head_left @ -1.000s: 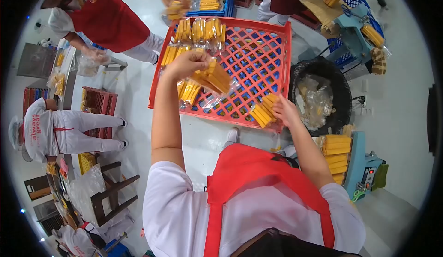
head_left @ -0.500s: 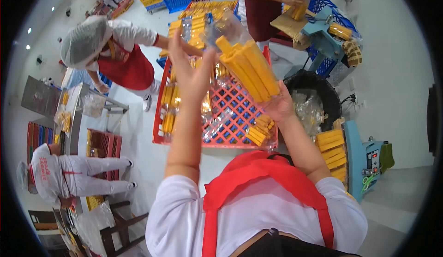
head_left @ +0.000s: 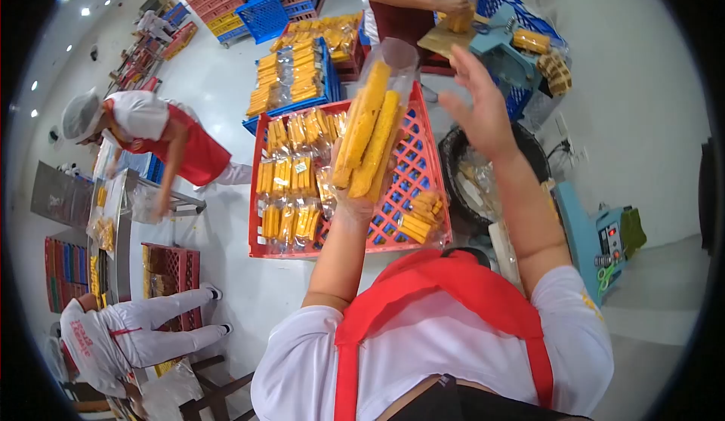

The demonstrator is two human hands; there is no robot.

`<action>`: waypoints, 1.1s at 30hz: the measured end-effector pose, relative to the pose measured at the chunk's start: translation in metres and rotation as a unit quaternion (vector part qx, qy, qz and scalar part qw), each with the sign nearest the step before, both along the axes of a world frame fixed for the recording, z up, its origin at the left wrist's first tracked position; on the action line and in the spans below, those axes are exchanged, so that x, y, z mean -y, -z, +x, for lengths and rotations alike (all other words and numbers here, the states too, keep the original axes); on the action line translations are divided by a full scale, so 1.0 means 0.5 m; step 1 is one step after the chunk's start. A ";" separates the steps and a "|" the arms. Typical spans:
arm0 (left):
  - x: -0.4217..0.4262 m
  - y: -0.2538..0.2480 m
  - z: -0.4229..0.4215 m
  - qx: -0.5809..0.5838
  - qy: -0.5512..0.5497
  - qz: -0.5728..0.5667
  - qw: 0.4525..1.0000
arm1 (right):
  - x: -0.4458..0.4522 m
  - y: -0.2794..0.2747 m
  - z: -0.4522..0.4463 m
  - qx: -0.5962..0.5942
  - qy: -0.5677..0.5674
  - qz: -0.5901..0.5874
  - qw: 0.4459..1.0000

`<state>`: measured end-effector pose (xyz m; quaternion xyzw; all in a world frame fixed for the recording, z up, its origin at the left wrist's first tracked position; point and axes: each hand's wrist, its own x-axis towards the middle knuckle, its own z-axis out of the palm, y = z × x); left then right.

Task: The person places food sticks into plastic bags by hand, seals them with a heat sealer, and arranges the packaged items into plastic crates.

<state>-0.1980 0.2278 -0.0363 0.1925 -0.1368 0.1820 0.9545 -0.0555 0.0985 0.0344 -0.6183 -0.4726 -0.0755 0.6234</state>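
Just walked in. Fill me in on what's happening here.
The person's left hand holds up a clear bag of yellow sticks over a red crate. The right hand is raised and open to the right, apart from the bag. Rows of bagged sticks line the crate's left side, and another bunch lies in its near right corner. Beyond, a co-worker in a dark red apron handles another bag.
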 end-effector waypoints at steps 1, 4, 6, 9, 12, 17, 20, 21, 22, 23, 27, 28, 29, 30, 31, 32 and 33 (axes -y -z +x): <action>0.014 -0.002 -0.003 -0.037 -0.036 0.021 0.998 | -0.013 0.002 0.032 -0.035 -0.012 -0.005 0.999; 0.031 0.023 -0.003 -0.070 0.000 0.068 0.995 | -0.001 -0.002 0.069 -0.136 -0.111 -0.083 0.981; 0.027 0.040 -0.007 -0.006 0.152 -0.099 0.983 | 0.005 -0.005 0.062 -0.183 -0.202 -0.123 0.954; 0.025 0.044 -0.021 -0.110 0.163 -0.105 0.975 | 0.022 0.015 0.059 -0.201 -0.181 -0.109 0.957; 0.000 0.059 -0.046 -0.072 0.081 -0.074 0.991 | 0.035 0.046 0.054 -0.303 -0.103 -0.069 0.945; -0.020 0.057 -0.058 0.005 -0.004 -0.106 0.994 | 0.045 0.075 -0.002 -0.389 -0.097 -0.030 0.916; -0.031 0.053 -0.040 -0.049 -0.116 -0.070 0.990 | 0.055 0.072 -0.036 -0.428 -0.205 0.012 0.880; -0.036 0.051 -0.036 -0.106 -0.188 -0.018 0.976 | 0.059 0.069 -0.045 -0.437 -0.284 0.028 0.853; -0.045 0.051 -0.042 -0.060 -0.134 -0.058 0.987 | 0.065 0.064 -0.053 -0.436 -0.290 0.025 0.852; -0.051 0.053 -0.045 -0.059 -0.140 -0.059 0.987 | 0.071 0.058 -0.060 -0.438 -0.347 0.043 0.828; -0.058 0.038 -0.056 -0.003 -0.151 -0.054 0.987 | 0.100 0.079 -0.065 -0.417 -0.356 0.031 0.836; -0.056 0.030 -0.058 -0.007 -0.161 -0.009 0.987 | 0.105 0.081 -0.080 -0.382 -0.237 -0.056 0.892; -0.054 0.027 -0.060 -0.012 -0.170 0.036 0.985 | 0.106 0.085 -0.095 -0.381 -0.237 -0.056 0.892; -0.052 0.032 -0.061 -0.012 -0.170 0.035 0.985 | 0.106 0.095 -0.108 -0.220 -0.182 -0.071 0.956; -0.051 0.040 -0.060 -0.014 -0.156 0.040 0.987 | 0.106 0.103 -0.113 -0.052 -0.120 -0.084 0.988; -0.050 0.047 -0.059 -0.016 -0.142 0.046 0.989 | 0.107 0.108 -0.110 0.014 -0.133 -0.069 0.989; -0.049 0.051 -0.057 -0.015 -0.140 0.044 0.989 | 0.107 0.107 -0.112 0.013 -0.131 -0.070 0.989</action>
